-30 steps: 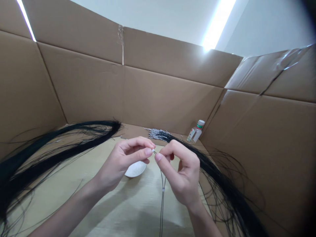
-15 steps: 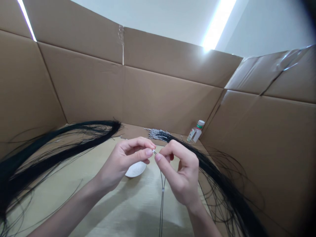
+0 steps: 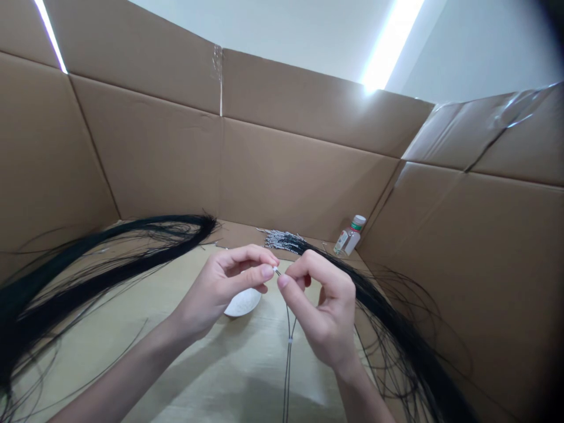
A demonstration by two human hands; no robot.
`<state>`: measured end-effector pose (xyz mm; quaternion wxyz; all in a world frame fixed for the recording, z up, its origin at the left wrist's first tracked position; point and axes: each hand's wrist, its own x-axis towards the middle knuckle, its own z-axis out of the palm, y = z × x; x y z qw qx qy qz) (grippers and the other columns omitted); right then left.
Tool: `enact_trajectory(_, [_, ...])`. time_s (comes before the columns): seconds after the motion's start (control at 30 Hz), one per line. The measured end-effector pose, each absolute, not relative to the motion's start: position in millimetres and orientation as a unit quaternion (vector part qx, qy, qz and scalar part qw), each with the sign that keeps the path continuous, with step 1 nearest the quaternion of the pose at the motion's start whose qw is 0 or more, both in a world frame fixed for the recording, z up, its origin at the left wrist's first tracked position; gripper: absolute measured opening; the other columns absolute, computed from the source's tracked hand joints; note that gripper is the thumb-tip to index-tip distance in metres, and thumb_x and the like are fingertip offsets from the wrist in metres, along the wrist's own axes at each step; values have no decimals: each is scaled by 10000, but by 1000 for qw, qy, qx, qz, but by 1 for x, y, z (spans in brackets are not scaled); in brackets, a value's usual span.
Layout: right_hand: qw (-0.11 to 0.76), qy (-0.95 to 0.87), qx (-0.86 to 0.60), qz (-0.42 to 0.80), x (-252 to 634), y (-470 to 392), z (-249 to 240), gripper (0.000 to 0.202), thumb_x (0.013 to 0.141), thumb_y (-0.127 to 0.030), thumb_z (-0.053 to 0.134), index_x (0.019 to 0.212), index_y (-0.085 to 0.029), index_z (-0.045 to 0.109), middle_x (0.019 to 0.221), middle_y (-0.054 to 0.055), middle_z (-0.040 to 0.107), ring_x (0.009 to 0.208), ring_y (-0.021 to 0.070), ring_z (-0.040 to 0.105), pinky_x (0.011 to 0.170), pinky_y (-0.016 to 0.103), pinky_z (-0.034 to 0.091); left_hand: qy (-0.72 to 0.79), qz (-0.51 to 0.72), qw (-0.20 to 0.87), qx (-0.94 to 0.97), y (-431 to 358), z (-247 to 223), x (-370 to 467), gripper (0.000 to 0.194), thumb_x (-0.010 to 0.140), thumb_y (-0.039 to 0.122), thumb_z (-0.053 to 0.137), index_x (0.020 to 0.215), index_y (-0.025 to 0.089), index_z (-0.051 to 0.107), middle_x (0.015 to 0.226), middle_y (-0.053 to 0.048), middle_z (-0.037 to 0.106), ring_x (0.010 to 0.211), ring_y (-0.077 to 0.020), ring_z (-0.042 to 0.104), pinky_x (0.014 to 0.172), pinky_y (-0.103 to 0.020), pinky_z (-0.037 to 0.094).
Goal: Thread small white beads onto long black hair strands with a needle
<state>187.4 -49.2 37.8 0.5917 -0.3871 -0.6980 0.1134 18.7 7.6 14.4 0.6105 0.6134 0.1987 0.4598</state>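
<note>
My left hand [image 3: 238, 276] pinches a tiny white bead [image 3: 275, 269] between thumb and forefinger. Close by on the right, my right hand [image 3: 321, 299] pinches the thin black cord [image 3: 288, 364], whose short end reaches the bead. Below my right hand the cord hangs as two strands, which pass together through a second small whitish bead [image 3: 290, 340]. Whether the cord end is through the bead at my fingertips I cannot tell. Partly hidden behind my left hand is a white dish [image 3: 243, 303] with small pale pieces in it.
On the left lies a thick bundle of black cords [image 3: 110, 276]. Another bundle [image 3: 392, 320] runs along the right, its far end covered in silvery-white beads [image 3: 284, 239]. A clear bottle [image 3: 349, 238] with a white cap stands in the back right corner. Cardboard walls [image 3: 304, 170] surround the table.
Both hands hold almost the same pose. The hanging strands and their bead have shifted very slightly to the left.
</note>
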Motion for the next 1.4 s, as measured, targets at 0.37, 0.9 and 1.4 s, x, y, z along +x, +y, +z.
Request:
enact_trajectory(0.37, [579, -712, -383, 110, 188, -48, 38, 220, 857, -106, 617, 660, -186, 563, 635, -49, 477, 614, 106, 460, 584, 276, 350, 202, 356, 736, 539, 4, 21, 19, 155, 910, 344, 739, 882, 192, 744, 912, -35, 648, 793, -137, 545, 698, -231, 482])
enact_trajectory(0.9, [569, -724, -368, 130, 191, -49, 39, 225, 852, -112, 604, 657, -202, 536, 614, -60, 410, 581, 108, 412, 565, 280, 321, 181, 396, 670, 601, 4, 23, 23, 175, 915, 356, 730, 859, 190, 731, 836, -21, 649, 742, -143, 562, 685, -260, 446])
enact_trajectory(1.4, [563, -753, -322, 112, 194, -46, 38, 224, 796, -87, 582, 641, -197, 463, 621, -58, 401, 583, 103, 402, 570, 280, 320, 171, 374, 633, 655, 5, 22, 19, 173, 951, 359, 683, 901, 194, 699, 920, -57, 710, 895, -222, 642, 773, -327, 443])
